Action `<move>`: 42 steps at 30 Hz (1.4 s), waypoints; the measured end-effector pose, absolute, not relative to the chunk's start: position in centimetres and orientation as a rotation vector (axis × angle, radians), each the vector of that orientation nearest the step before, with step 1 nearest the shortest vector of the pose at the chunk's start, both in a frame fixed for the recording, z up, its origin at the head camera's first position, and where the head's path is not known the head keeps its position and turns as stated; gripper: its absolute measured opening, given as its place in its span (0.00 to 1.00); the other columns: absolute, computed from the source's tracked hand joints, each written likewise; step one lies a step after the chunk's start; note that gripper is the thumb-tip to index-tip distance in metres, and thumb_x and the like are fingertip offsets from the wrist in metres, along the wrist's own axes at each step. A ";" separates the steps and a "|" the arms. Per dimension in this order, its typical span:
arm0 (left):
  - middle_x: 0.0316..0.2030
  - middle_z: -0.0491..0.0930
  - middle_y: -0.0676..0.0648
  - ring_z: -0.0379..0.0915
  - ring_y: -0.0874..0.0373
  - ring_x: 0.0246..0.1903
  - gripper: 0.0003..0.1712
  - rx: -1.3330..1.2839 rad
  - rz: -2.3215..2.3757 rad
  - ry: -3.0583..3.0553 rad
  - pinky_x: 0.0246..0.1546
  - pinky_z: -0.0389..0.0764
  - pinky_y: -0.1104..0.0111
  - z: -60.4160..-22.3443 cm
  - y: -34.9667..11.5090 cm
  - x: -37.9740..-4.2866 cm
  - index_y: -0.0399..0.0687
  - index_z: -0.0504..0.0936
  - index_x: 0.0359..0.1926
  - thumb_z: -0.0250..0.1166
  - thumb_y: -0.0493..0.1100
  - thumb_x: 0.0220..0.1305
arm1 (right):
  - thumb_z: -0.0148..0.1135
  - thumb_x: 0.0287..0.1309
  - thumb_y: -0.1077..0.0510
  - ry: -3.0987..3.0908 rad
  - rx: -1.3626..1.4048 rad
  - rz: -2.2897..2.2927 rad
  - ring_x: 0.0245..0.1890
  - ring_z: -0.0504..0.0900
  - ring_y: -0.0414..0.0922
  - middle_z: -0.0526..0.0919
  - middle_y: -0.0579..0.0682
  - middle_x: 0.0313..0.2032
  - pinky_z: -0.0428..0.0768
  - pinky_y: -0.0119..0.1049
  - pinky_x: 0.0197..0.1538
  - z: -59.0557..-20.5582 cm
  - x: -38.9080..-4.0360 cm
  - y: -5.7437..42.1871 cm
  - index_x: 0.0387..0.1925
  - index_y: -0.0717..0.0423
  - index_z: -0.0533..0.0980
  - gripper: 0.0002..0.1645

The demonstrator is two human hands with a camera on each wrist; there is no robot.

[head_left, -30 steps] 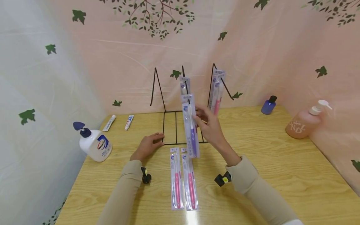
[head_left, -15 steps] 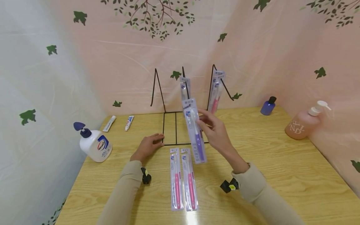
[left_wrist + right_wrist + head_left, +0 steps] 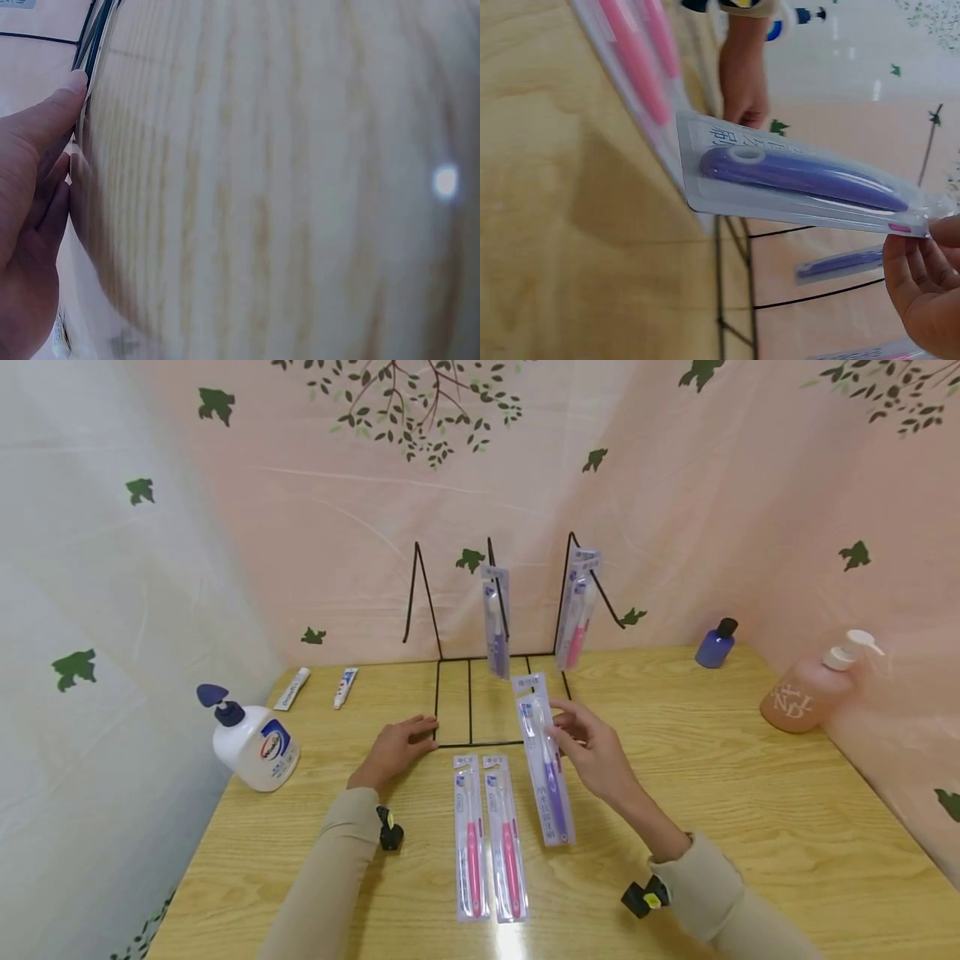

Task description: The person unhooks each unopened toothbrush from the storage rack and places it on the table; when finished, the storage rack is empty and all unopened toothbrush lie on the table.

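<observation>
My right hand (image 3: pixel 596 752) pinches the right edge of a packaged purple toothbrush (image 3: pixel 553 785), held tilted above the table in front of the black wire rack (image 3: pixel 470 706). In the right wrist view, its purple handle (image 3: pixel 802 176) shows through the clear blister. My left hand (image 3: pixel 393 750) holds the rack's front left corner, thumb (image 3: pixel 56 112) against the wire. Another purple toothbrush pack (image 3: pixel 497 639) hangs on the rack's middle hook, and packs with pink toothbrushes (image 3: pixel 577 618) hang on the right one. Two pink toothbrush packs (image 3: pixel 471 843) lie side by side before the rack.
A white pump bottle (image 3: pixel 255 747) stands at the left, with two small toothpaste tubes (image 3: pixel 345 687) behind it. Toward the right are a blue bottle (image 3: pixel 715 647) and a pink pump bottle (image 3: pixel 806 693). A patterned curtain (image 3: pixel 337 510) borders the wooden table (image 3: pixel 720 793).
My right hand has drawn the purple toothbrush pack away from the middle hook, toward me and slightly right, lowering it. The left hand has stayed at the rack's corner.
</observation>
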State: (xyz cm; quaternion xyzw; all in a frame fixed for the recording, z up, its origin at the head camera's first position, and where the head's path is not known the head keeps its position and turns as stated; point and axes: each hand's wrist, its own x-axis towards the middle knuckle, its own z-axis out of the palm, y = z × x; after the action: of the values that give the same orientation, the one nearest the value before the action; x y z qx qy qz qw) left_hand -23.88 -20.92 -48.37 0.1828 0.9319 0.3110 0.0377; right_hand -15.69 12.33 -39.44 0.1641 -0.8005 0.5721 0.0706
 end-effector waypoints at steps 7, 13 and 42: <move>0.66 0.69 0.44 0.59 0.43 0.68 0.27 0.579 0.957 2.880 0.67 0.62 0.47 -48.3 -20.7 -23.6 0.47 0.73 0.64 0.62 0.48 0.66 | 0.57 0.64 0.65 -2.613 0.334 1.776 0.32 0.81 0.42 0.80 0.60 0.39 0.85 0.35 0.33 -42.9 -15.6 12.6 0.59 0.59 0.72 0.22; 0.66 0.69 0.45 0.59 0.44 0.68 0.27 0.569 0.961 2.877 0.67 0.61 0.47 -48.0 -20.6 -23.4 0.47 0.74 0.63 0.62 0.48 0.65 | 0.56 0.64 0.66 -2.740 0.164 1.820 0.31 0.82 0.45 0.79 0.60 0.39 0.85 0.36 0.32 -44.7 -15.6 12.6 0.60 0.62 0.71 0.22; 0.66 0.68 0.46 0.58 0.46 0.69 0.27 0.540 0.927 2.863 0.69 0.59 0.48 -47.9 -20.7 -23.5 0.48 0.73 0.64 0.62 0.49 0.66 | 0.65 0.56 0.62 -3.017 0.163 1.295 0.22 0.72 0.40 0.78 0.48 0.25 0.71 0.30 0.22 -46.4 -14.7 11.7 0.46 0.65 0.77 0.16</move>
State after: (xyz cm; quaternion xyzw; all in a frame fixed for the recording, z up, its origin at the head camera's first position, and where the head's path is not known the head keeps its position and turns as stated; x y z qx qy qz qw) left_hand -23.55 -20.72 -47.85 0.1765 0.9355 0.3030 0.0421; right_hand -14.71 11.71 -46.36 0.0495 -0.9154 0.3928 -0.0728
